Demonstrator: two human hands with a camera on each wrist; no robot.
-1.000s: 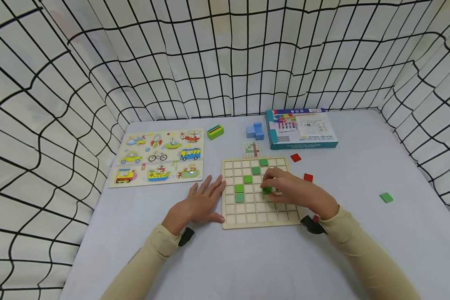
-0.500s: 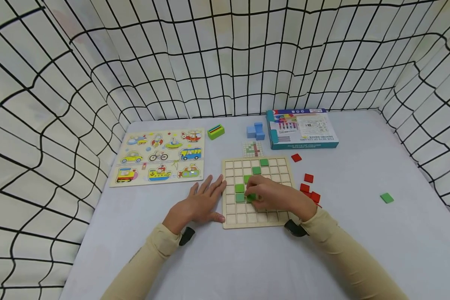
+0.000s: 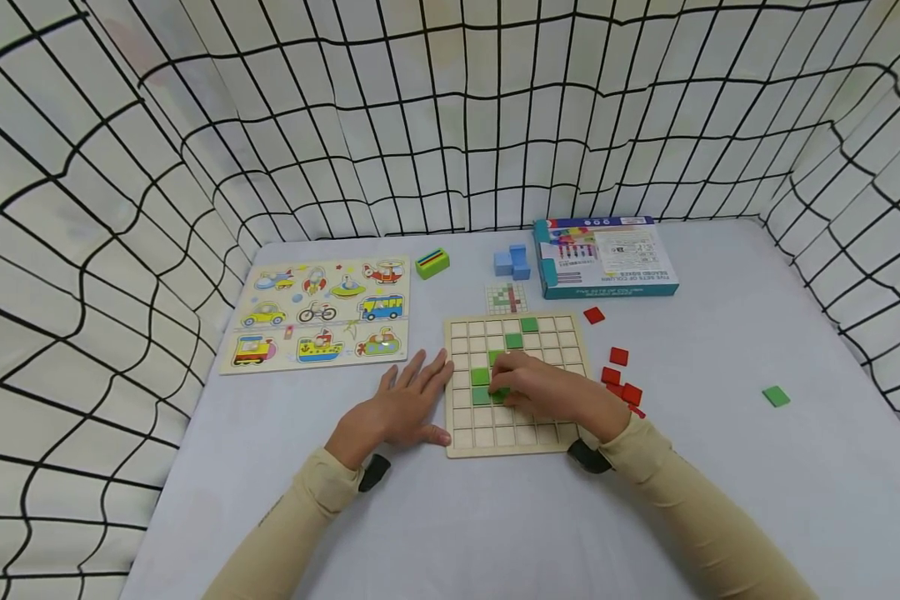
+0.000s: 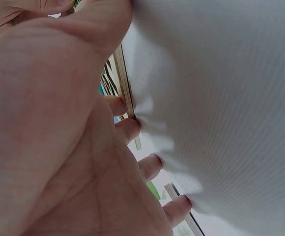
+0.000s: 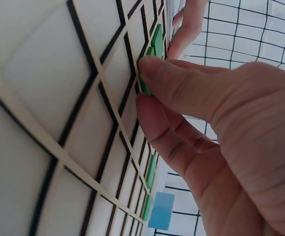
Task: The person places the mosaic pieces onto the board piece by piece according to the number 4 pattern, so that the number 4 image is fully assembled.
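While the left hand [image 3: 397, 412] lies with fingers spread wide at the left edge of the grid board [image 3: 462, 438], the right hand [image 3: 549, 390] pinches a green tile [image 3: 500, 397] on the board, thumb and fingers close together; its cell adjoins a paler tile [image 3: 481, 396]; more green squares [image 3: 513, 341] step diagonally towards the far edge; red tiles [image 3: 618, 357] lie right of the board

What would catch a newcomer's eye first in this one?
Probably the black netting filling the head view's background. Next, the right hand holding a green tile on the central wooden grid board, with the left hand spread at the board's left edge. Red tiles right of the board and the colourful vehicle puzzle left of it also stand out.
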